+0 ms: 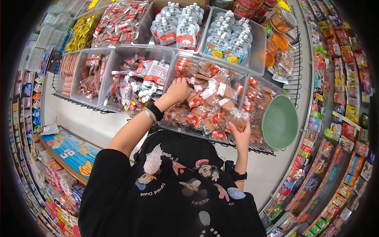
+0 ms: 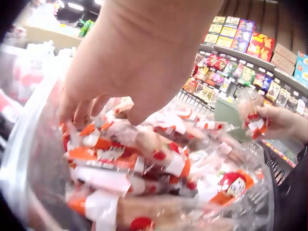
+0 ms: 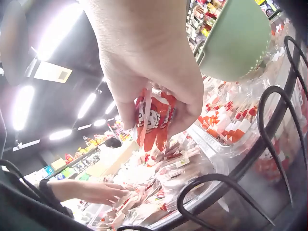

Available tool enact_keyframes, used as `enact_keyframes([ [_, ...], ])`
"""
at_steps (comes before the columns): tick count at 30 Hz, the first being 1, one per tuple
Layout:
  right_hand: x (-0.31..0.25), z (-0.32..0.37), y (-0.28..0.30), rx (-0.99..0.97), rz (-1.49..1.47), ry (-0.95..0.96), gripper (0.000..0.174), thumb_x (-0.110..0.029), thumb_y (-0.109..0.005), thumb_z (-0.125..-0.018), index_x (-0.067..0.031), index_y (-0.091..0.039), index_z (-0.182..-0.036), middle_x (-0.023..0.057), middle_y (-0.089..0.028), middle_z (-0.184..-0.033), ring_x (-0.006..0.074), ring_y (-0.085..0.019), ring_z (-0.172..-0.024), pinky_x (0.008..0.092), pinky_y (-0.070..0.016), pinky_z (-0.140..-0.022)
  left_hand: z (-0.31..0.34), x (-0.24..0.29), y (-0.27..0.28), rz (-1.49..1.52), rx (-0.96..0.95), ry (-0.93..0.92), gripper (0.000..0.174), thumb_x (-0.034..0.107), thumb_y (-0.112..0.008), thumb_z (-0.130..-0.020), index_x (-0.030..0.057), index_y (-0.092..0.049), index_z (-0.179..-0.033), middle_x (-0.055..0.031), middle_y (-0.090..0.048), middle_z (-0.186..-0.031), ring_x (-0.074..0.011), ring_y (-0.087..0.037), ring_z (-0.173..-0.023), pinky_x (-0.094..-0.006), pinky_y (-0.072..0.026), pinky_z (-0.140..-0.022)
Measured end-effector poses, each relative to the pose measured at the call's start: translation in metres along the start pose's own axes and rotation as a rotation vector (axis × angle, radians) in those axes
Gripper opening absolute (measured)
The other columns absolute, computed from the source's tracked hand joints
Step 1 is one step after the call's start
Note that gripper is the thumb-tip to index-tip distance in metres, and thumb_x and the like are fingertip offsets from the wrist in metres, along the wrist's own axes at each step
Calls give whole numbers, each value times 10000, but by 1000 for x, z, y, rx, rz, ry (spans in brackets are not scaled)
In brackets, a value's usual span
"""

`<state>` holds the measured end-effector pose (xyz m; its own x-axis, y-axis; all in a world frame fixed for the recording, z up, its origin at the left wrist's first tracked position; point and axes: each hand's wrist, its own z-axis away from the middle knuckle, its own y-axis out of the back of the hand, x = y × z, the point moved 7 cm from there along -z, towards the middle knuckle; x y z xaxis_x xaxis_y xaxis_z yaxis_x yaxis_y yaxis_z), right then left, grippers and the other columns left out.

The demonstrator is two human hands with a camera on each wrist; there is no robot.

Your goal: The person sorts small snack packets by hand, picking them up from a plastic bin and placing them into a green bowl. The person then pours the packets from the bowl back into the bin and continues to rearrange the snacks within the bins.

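Note:
A clear bin holds a heap of wrapped snack packets with red and orange labels. The left hand reaches into the bin's left side, its fingers bent down onto the packets; in the left wrist view the fingertips meet the wrappers, and whether they grip one cannot be told. At the bin's front right, the right hand pinches a clear-wrapped packet. In the right wrist view the right hand has thumb and fingers round that red-labelled packet, above the heap.
A green basket lies right of the bin, over more packets. Bins of pouches and brown snacks stand to the left, with white pouches behind. Black wire hooks edge the display. Stocked shelves line the right.

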<state>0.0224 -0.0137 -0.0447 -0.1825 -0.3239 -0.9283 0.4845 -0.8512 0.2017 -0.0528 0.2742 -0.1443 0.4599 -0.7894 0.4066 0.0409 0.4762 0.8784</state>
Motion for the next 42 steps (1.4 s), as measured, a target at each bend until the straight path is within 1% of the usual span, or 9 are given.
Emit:
enact_keyframes([
  [3,-5,1,-1,4,7,21,392,-130,-717,-740,14,-488,-1024,88,-607,-948,138,-581,-845,268,-456,-766,-3,-3,-6,-46,167,-142,504,332,-529,-786,-46,-432,-1105,-221,-465,-1102,-410,-453,-1026,-465,-383,-891],
  [9,-8,1,-6,-49,83,8,391,-130,-712,-742,17,-487,-1026,93,-603,-971,139,-576,-864,267,-449,-777,-7,2,8,34,-139,104,689,487,-589,-677,80,-411,-1205,-240,-412,-1165,-483,-396,-1079,-496,-387,-903],
  [16,-27,-4,-13,-109,97,25,406,-118,-710,-745,18,-479,-1050,99,-592,-1006,142,-571,-888,267,-445,-790,-17,-12,-15,369,-138,74,724,404,-648,-654,80,-371,-1239,-279,-438,-1184,-497,-434,-1032,-500,-368,-909],
  [24,-48,-9,-31,-174,183,99,387,-99,-716,-738,15,-490,-1030,87,-617,-943,138,-592,-836,265,-468,-744,3,20,2,211,-94,67,700,398,-634,-673,183,-379,-1288,-173,-435,-1203,-414,-414,-1107,-521,-371,-918],
  [26,-63,-14,-38,-215,197,106,375,-101,-716,-738,13,-491,-1016,85,-620,-931,132,-594,-814,260,-471,-725,13,26,10,195,-47,91,707,358,-614,-668,195,-368,-1310,-188,-433,-1176,-430,-452,-1018,-484,-408,-883],
  [31,-98,-40,-46,-330,355,87,412,-82,-675,-766,8,-461,-1107,75,-596,-973,127,-577,-866,258,-466,-755,22,37,1,122,-99,90,804,433,-597,-720,81,-255,-1357,-141,-294,-1391,-423,-315,-1212,-634,-297,-918],
  [34,-126,-56,-63,-361,510,239,415,-80,-664,-761,9,-459,-1111,71,-600,-964,131,-580,-861,265,-468,-744,23,38,-3,93,-68,108,810,439,-583,-730,81,-234,-1368,-150,-277,-1402,-434,-293,-1230,-630,-294,-926],
  [35,-137,-59,-77,-384,527,336,352,-115,-646,-736,2,-497,-1032,137,-626,-930,201,-614,-878,321,-470,-759,21,36,-8,90,-81,114,820,454,-581,-740,90,-213,-1376,-160,-272,-1403,-445,-268,-1246,-631,-285,-933],
  [42,-110,-115,-195,-626,683,425,391,-152,-647,-709,-4,-517,-1047,192,-616,-947,309,-613,-903,360,-472,-760,19,32,-8,119,-156,142,832,499,-586,-742,106,-214,-1373,-159,-263,-1399,-433,-291,-1233,-600,-308,-944],
])
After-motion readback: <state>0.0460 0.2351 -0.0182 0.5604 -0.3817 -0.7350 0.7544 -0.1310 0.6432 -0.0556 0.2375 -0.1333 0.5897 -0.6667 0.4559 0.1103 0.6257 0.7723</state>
